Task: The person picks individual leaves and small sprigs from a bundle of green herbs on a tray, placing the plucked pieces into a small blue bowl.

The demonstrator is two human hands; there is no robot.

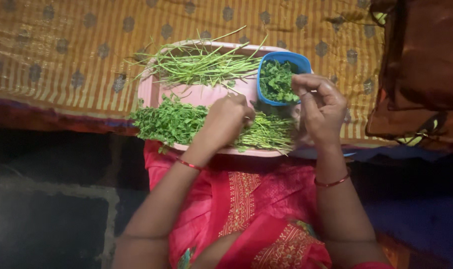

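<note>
Left hand: the left hand [227, 119] is curled shut, knuckles up, over the sprigs in the middle of the tray; its fingertips are tucked under, so whether they pinch a sprig I cannot tell.
Right hand: the right hand [320, 102] hovers at the near right edge of the blue tub, thumb and fingers [306, 82] drawn together as if pinching something small; what, if anything, sits between them is too small to tell.
Leafy bunch: a heap of green leafy sprigs [169, 122] lies just left of the left hand's knuckles, spilling over the tray's near edge.
Bare stems: a loose sheaf of thin green stems [201, 65] lies beyond the left hand's fingers, at the far side of the tray.
Sprigs under the hands: a paler tangle of sprigs [269, 132] stretches between the two hands, touching the left one.
Tub: the blue tub [286, 57] stands on the tray's far right corner, holding plucked leaves [277, 79] right by the right fingertips.
Tray: the pink tray [206, 94] rests on a striped brown cloth [62, 50].
Progress: judging from the piles, the plucking looks well under way, with a fair sheaf of stems stripped and the tub partly filled, but a large leafy heap remains untouched.
</note>
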